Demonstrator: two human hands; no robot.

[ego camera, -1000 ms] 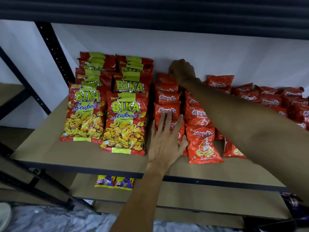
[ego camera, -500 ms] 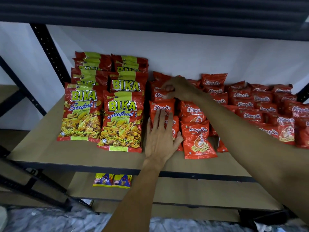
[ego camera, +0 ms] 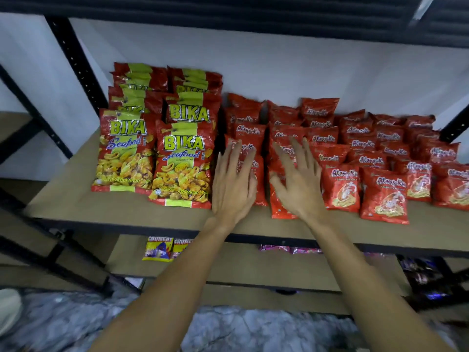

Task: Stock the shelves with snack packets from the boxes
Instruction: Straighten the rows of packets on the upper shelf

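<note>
On the shelf (ego camera: 76,201), the large packets (ego camera: 182,168) lie in overlapping rows at the left, with the small packets (ego camera: 380,158) just beside them on the right. The left hand (ego camera: 234,184) and right hand (ego camera: 297,181) lie flat, side by side, on the leftmost small rows. A lower shelf (ego camera: 228,262) beneath carries a few packets (ego camera: 158,248).

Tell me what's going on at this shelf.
A person is tidying snack stock on a shelf. Both hands are flat with fingers spread on the front red packets: the left hand on the leftmost column, the right hand on the next. Neither grips anything. BIKA bags lie in rows to the left.
</note>
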